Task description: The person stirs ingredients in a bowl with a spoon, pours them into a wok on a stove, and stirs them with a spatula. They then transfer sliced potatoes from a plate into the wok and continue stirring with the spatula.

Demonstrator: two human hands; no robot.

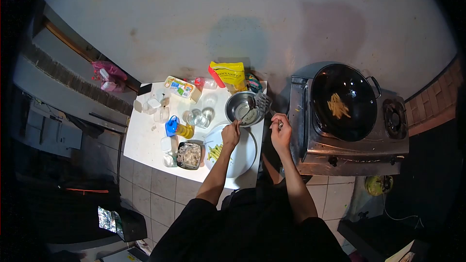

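Note:
My left hand (230, 136) is closed around a thin-handled utensil whose far end reaches into the metal bowl (233, 109); its tip is too small to make out. My right hand (280, 131) grips the handle of a slotted spatula (263, 102), its head over the bowl's right rim. Below the bowl, a large white plate (242, 153) carries pale cut sticks (214, 152), which look like raw potato, at its left side. Golden fried sticks (337, 106) lie together in the black wok (357, 123), to the right of my hands.
The wok sits on a steel gas stove (359, 153) with a second burner (394, 119) at right. Around the white table (141, 140) stand a yellow bag (235, 76), an oil bottle (182, 130), a glass (195, 116), a tub (179, 88) and a dark bowl (189, 155) of pale food.

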